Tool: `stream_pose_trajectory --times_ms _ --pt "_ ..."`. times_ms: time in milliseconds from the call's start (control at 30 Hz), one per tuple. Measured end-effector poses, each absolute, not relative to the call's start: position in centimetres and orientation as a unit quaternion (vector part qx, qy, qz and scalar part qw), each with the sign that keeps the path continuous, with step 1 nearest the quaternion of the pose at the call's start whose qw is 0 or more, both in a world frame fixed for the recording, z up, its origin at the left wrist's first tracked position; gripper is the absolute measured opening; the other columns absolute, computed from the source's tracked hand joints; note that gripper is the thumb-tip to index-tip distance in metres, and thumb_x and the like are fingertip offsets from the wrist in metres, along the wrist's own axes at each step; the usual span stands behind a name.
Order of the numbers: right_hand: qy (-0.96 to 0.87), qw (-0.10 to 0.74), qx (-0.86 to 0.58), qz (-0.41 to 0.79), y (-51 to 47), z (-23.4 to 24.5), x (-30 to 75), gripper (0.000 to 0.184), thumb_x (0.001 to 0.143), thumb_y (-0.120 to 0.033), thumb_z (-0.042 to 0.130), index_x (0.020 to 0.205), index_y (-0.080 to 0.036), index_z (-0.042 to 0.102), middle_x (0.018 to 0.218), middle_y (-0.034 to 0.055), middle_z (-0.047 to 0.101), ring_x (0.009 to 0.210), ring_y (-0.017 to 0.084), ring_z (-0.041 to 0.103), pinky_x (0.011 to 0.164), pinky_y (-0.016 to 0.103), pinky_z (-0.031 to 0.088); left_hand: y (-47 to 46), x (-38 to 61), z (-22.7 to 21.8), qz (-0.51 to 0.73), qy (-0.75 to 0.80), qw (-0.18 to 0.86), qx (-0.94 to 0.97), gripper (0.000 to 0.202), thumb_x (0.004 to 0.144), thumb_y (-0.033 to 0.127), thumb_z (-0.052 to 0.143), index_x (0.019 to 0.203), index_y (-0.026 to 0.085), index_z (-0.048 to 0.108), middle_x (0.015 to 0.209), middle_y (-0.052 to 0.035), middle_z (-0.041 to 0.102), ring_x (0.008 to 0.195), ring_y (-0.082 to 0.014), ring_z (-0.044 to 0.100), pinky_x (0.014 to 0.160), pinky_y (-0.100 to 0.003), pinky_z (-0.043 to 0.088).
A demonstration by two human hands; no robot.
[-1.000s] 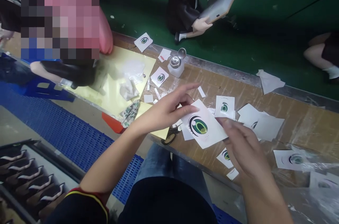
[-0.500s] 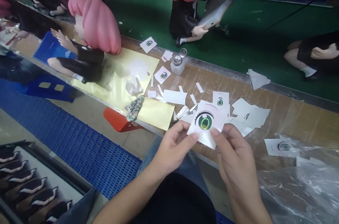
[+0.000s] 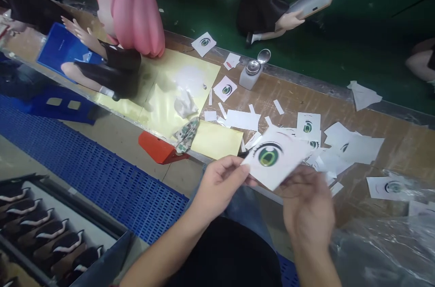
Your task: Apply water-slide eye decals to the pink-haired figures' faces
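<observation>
My left hand (image 3: 224,183) pinches the lower left corner of a white square eye decal sheet (image 3: 283,167), printed with a large green eye and dark lashes. The sheet is tilted above the near edge of the bench. My right hand (image 3: 307,201) is beside the sheet's lower right side; its fingers are smeared by motion and partly behind the paper, so their grip is unclear. Under and beyond the sheet lie more paper pieces, including a smaller green eye print (image 3: 308,126) and a pile of cut white paper (image 3: 356,146).
A pink-haired figure (image 3: 132,11) sits on yellow paper (image 3: 190,74) at the left. A bottle with its metal lid up (image 3: 249,76) stands near the bench's far edge. Clear plastic film (image 3: 384,246) lies at the right. A box of dark parts (image 3: 64,232) is at lower left.
My right hand has shifted from the sheet's lower front edge towards its right side and is blurred. The sheet has turned and tilted in my left hand. The camera view has shifted.
</observation>
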State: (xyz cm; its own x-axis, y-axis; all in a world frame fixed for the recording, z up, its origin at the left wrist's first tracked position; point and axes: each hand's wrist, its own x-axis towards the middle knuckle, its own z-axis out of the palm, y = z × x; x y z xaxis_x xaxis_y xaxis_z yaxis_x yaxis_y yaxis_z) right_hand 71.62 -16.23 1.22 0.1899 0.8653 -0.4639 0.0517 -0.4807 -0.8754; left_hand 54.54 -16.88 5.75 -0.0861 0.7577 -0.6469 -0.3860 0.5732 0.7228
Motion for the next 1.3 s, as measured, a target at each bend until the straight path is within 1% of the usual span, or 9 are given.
stream_pose_trajectory --times_ms 133,233,333,533,733,867,933,1100,1300 --pt "-0.424 0.264 -0.720 0.482 -18.7 -5.1 68.4 0.041 0.099 -0.056 0.061 0.104 -0.016 0.065 0.095 0.0035 0.068 0.084 0.016 0.066 0.080 0.037 0.059 -18.1 49.0 3.9 0.405 0.676 0.594 0.162 0.043 0.070 0.055 0.090 0.084 0.017 0.079 0.073 -0.0024 0.076 0.068 -0.0159 0.071 0.069 -0.026 0.061" --pt "-0.480 0.188 -0.755 0.405 -20.0 -8.7 66.2 0.035 0.098 -0.048 0.067 0.113 -0.016 0.065 0.111 0.0066 0.067 0.104 0.022 0.065 0.094 0.045 0.057 -19.0 45.5 2.6 0.377 0.722 0.554 0.170 0.042 0.068 0.051 0.093 0.089 0.018 0.080 0.074 -0.0018 0.078 0.070 -0.0159 0.072 0.070 -0.024 0.059" --pt "-0.506 0.134 -0.782 0.337 -20.5 -10.6 64.6 0.039 0.097 -0.048 0.067 0.119 -0.017 0.064 0.123 0.0091 0.065 0.115 0.025 0.062 0.101 0.050 0.055 -19.3 43.6 1.8 0.349 0.743 0.541 0.185 0.042 0.068 0.053 0.092 0.090 0.018 0.080 0.074 -0.0015 0.078 0.073 -0.0178 0.073 0.075 -0.026 0.061" --pt "-0.517 0.090 -0.806 0.274 -21.0 -11.1 64.7 0.039 0.098 -0.048 0.065 0.122 -0.017 0.063 0.120 0.0086 0.065 0.108 0.023 0.064 0.093 0.045 0.058 -19.1 43.1 1.7 0.310 0.736 0.555 0.232 0.047 0.073 0.057 0.088 0.097 0.018 0.080 0.081 -0.0048 0.079 0.079 -0.0218 0.075 0.083 -0.034 0.063" --pt "-0.529 0.094 -0.813 0.224 -21.6 -11.0 67.7 0.034 0.099 -0.043 0.065 0.121 -0.016 0.063 0.120 0.0083 0.065 0.110 0.023 0.064 0.096 0.046 0.058 -19.5 42.2 0.4 0.313 0.712 0.568 0.269 0.044 0.081 0.057 0.082 0.098 0.017 0.077 0.089 -0.0052 0.078 0.082 -0.0202 0.073 0.084 -0.036 0.062" --pt "-0.549 0.082 -0.801 0.222 -22.3 -11.0 68.0 0.036 0.100 -0.044 0.064 0.123 -0.017 0.063 0.120 0.0085 0.065 0.110 0.023 0.065 0.095 0.046 0.058 -20.3 43.4 -2.9 0.302 0.687 0.589 0.299 0.031 0.096 0.045 0.070 0.102 0.014 0.071 0.095 -0.0042 0.074 0.087 -0.0183 0.071 0.085 -0.039 0.061" --pt "-0.558 0.070 -0.796 0.221 -22.5 -10.9 67.7 0.042 0.099 -0.049 0.065 0.126 -0.017 0.062 0.124 0.0098 0.064 0.113 0.025 0.063 0.096 0.047 0.058 -20.7 44.8 -5.0 0.288 0.680 0.602 0.303 0.027 0.100 0.040 0.067 0.103 0.014 0.069 0.100 -0.0048 0.073 0.090 -0.0182 0.071 0.084 -0.038 0.061" --pt "-0.560 0.034 -0.797 0.224 -21.9 -11.0 67.4 0.046 0.097 -0.052 0.066 0.126 -0.017 0.061 0.124 0.0106 0.063 0.110 0.024 0.063 0.094 0.046 0.058 -21.1 47.4 -8.8 0.278 0.696 0.594 0.292 0.029 0.101 0.040 0.066 0.116 0.015 0.068 0.113 -0.0074 0.071 0.098 -0.0207 0.071 0.088 -0.041 0.062" --pt "-0.560 -0.013 -0.791 0.246 -21.0 -10.8 67.9 0.041 0.099 -0.049 0.063 0.124 -0.017 0.062 0.120 0.0092 0.065 0.105 0.022 0.065 0.091 0.043 0.059 -19.4 45.9 -9.8 0.311 0.725 0.545 0.286 0.033 0.101 0.040 0.066 0.123 0.016 0.066 0.123 -0.0094 0.069 0.107 -0.0233 0.069 0.093 -0.045 0.060"
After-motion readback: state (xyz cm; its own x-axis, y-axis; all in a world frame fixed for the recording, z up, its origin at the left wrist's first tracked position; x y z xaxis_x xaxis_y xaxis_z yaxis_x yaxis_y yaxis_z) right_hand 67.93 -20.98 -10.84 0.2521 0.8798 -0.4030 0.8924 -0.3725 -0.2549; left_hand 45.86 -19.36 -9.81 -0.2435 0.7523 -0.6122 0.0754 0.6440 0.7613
